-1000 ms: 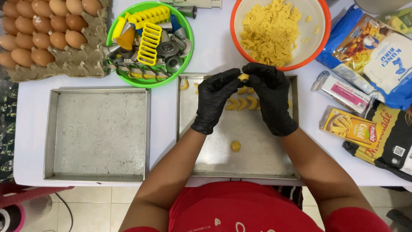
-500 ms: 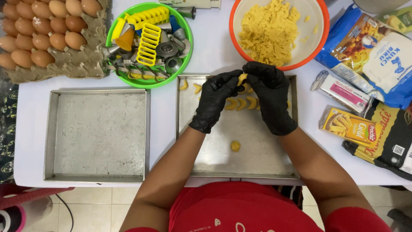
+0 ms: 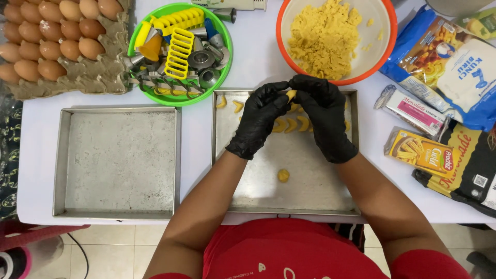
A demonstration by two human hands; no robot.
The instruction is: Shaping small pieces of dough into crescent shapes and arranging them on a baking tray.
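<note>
my left hand [image 3: 258, 121] and right hand [image 3: 323, 119] pinch the dough piece [image 3: 291, 95] between fingertips; squeezing harder could tear it, dropping it on the crescents [image 3: 289, 125] beneath my fingers.

Black-gloved hands [image 3: 292, 116] pinch yellow dough [image 3: 291, 94] over a grey metal tray [image 3: 310, 191]; the bowl [image 3: 385, 49] is orange-rimmed.

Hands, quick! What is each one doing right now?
Left hand: closed, pinching the small dough piece.
Right hand: closed, pinching the same dough piece.

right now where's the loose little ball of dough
In the head view, the dough ball lies alone on the right-hand baking tray, toward its near edge, below both gloved hands.
</note>
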